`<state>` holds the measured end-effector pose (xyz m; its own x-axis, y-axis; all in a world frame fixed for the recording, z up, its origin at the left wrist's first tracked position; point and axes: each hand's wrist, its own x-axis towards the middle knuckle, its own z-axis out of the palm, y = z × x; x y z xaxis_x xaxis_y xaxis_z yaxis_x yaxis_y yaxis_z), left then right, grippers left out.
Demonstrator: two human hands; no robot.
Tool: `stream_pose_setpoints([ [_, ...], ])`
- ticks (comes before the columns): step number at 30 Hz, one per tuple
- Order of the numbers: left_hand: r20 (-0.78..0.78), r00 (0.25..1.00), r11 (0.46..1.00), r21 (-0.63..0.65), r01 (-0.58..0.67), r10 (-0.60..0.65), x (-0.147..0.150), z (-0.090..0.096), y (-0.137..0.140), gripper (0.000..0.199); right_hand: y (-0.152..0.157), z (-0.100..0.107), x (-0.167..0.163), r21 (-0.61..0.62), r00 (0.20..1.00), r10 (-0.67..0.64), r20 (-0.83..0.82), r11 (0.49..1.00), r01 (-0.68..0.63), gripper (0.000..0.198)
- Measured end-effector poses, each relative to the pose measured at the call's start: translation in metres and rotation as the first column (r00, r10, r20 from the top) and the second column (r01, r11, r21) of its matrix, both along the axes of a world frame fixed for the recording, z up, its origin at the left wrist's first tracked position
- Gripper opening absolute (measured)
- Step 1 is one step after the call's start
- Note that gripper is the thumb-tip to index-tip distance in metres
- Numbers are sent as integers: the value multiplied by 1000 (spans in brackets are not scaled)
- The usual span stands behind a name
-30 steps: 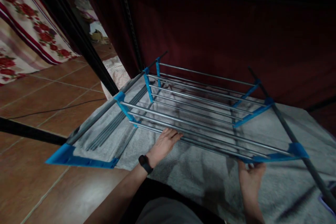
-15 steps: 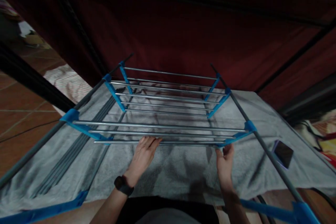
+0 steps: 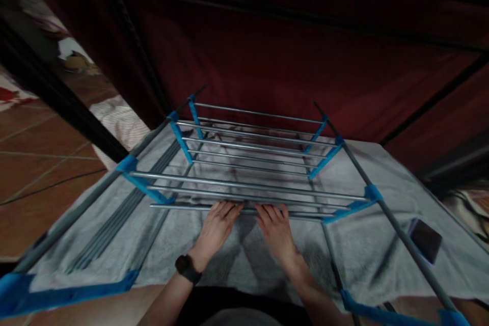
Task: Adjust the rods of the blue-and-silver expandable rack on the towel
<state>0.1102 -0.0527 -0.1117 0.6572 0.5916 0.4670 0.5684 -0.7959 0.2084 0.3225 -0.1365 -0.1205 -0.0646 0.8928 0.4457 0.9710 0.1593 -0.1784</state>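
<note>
A rack frame of grey metal tubes joined by blue plastic brackets [image 3: 353, 209] lies on its side before me. My left hand [image 3: 219, 221] is closed over the nearest crossbar [image 3: 175, 207], left of its middle. Beside it my right hand [image 3: 274, 221] has its fingers curled over the same tube. The bar's right end meets the right blue bracket; its left end lies by the left blue bracket [image 3: 153, 191], and I cannot tell whether it is seated there. My thumbs are hidden below the bar.
Several loose grey tubes [image 3: 110, 229] lie together on the grey blanket [image 3: 244, 260] at left. A phone [image 3: 426, 239] rests on the blanket at right, beyond the long side tube. Dark red fabric [image 3: 267, 61] hangs behind the rack. Tiled floor [image 3: 46, 178] shows at far left.
My right hand has moved left from the right bracket to the crossbar, beside my left hand. The left hand stays on the bar. The whole view has shifted slightly.
</note>
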Motion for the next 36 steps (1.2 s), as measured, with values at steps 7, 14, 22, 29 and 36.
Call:
stream_pose_setpoints([
  [7, 485, 807, 937, -83, -341, 337, -19, -3, -24, 18, 9, 5, 16, -13, 990, 54, 129, 999, -53, 28],
  [14, 777, -73, 593, -534, -602, 626, -90, -23, 24, 42, 7, 4, 22, 25, 979, 90, 182, 995, -96, 28],
  [22, 686, -38, 663, -714, -225, 726, -113, 0, 89, 71, 7, 5, 24, 44, 972, 100, 212, 993, -112, 29],
  [29, 664, -29, 657, -745, -111, 748, -112, -3, 94, 71, 8, 1, 26, 47, 982, 128, 138, 990, -135, 32],
  [36, 688, -19, 676, -718, -164, 726, -109, 0, 93, 72, 28, 16, -52, -32, 958, 287, 10, 958, -286, 42],
])
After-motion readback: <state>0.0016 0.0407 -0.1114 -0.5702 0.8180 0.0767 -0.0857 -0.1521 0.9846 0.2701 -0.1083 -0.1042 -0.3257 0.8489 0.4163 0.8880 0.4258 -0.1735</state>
